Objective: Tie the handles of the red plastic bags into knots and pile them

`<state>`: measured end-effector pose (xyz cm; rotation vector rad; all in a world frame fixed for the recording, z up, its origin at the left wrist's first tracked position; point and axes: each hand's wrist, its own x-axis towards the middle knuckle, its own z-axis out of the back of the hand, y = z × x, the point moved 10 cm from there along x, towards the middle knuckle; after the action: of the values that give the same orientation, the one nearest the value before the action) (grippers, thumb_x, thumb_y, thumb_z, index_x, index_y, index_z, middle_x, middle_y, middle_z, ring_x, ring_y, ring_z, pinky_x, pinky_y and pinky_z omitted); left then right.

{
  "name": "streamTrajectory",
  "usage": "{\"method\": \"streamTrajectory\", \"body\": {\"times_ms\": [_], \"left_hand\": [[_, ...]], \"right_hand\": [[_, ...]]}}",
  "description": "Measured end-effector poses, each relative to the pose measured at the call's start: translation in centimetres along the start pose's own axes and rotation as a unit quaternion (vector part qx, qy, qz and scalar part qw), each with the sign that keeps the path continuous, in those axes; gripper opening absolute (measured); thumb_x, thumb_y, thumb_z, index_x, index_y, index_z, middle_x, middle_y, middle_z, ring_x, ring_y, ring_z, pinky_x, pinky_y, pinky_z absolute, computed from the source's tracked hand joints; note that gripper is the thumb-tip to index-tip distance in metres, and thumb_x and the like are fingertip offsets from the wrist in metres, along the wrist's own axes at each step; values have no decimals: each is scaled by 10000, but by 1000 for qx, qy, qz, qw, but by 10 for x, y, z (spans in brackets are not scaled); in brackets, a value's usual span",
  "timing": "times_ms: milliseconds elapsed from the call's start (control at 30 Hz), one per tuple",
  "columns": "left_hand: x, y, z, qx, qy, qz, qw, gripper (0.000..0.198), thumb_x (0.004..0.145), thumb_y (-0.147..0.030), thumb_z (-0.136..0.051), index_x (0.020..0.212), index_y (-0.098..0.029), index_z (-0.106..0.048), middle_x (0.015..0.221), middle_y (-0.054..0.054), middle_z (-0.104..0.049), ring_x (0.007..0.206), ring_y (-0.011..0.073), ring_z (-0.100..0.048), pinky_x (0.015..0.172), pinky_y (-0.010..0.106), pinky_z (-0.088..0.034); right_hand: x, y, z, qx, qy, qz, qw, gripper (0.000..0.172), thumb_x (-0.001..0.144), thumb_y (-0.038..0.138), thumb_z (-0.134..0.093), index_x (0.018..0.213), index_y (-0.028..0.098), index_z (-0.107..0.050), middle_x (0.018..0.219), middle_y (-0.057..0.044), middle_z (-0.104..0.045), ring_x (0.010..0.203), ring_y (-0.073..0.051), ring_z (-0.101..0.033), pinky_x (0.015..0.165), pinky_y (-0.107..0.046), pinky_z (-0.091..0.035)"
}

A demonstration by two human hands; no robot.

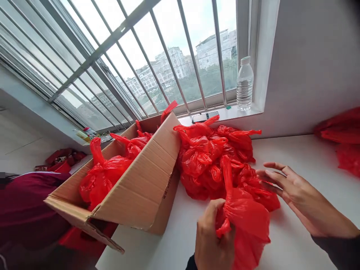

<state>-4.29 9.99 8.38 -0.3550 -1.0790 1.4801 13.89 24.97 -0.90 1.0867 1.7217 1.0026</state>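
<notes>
My left hand [211, 236] grips the knotted neck of a red plastic bag [247, 225] at the front of the white table [303, 150]. My right hand [295, 195] hovers just right of that bag, fingers stretched out and apart, holding nothing. Behind the held bag lies a pile of several tied red bags [216, 157]. To the left, an open cardboard box [140, 187] holds more tied red bags [104, 176].
A clear water bottle [244, 83] stands on the window sill, with a dark phone [204, 117] lying beside it. More red bags [344, 138] lie at the far right of the table. A barred window [140, 56] fills the back. Dark red cloth [25, 210] lies at left.
</notes>
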Motion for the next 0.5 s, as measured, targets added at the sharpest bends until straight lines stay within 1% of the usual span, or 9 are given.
{"method": "streamTrajectory", "body": {"times_ms": [100,167,233,267,333,400,433,467,500], "left_hand": [[21,-23,49,10,-52,19,998,190,940,-340,-600,1088,-234,-652,1006,33,-753,858,204,-696,762,285,-521],[27,-33,98,68,-184,30,980,220,898,-408,-651,1027,-234,-688,948,10,-743,850,203,-681,739,266,-516],[30,-34,125,97,-243,33,965,243,891,-426,-652,1029,-229,-685,957,10,-724,870,205,-665,758,267,-516],[30,-29,133,110,-261,36,958,255,889,-431,-649,1039,-226,-680,960,14,-716,886,210,-662,769,272,-518],[29,-9,141,135,-294,50,945,292,886,-449,-643,1066,-220,-666,979,30,-709,910,225,-662,785,294,-524],[26,18,140,165,-319,67,931,357,888,-464,-631,1131,-202,-636,1041,68,-702,945,250,-661,818,342,-529],[25,31,135,178,-320,74,928,401,902,-452,-608,1201,-184,-608,1118,101,-688,1012,269,-650,875,379,-521],[25,44,126,188,-303,81,931,468,906,-426,-598,1293,-165,-564,1177,130,-672,1058,287,-643,913,417,-515],[25,56,114,194,-269,90,939,564,893,-393,-623,1389,-154,-505,1229,151,-658,1094,304,-640,933,447,-517]], "right_hand": [[1,9,9,6,-8,19,1000,493,799,578,-792,1177,321,-606,1079,-28,-722,1137,-240,-654,908,-269,-592],[0,15,13,10,-16,29,999,492,776,582,-804,1146,316,-618,1033,-34,-714,1088,-254,-659,952,-331,-584],[-3,22,14,22,-24,40,999,481,759,574,-813,1118,312,-629,1001,-39,-702,1035,-267,-655,976,-395,-567],[-4,25,13,30,-24,45,998,466,760,567,-813,1103,309,-633,990,-41,-697,1020,-268,-648,982,-410,-555],[-5,29,11,46,-19,50,997,433,773,551,-810,1083,301,-638,976,-40,-691,1014,-260,-632,982,-400,-537],[-6,32,7,56,-6,48,997,421,786,529,-814,1083,289,-637,981,-38,-689,1027,-247,-618,960,-363,-530],[-6,33,5,59,-1,45,997,419,794,516,-815,1091,283,-633,990,-38,-689,1029,-239,-613,945,-346,-527],[-7,35,3,63,3,45,997,416,805,503,-812,1098,275,-628,994,-36,-689,1023,-230,-610,933,-331,-521],[-8,37,1,70,7,46,996,409,812,489,-810,1097,265,-622,987,-32,-687,1003,-217,-607,917,-317,-514]]}}
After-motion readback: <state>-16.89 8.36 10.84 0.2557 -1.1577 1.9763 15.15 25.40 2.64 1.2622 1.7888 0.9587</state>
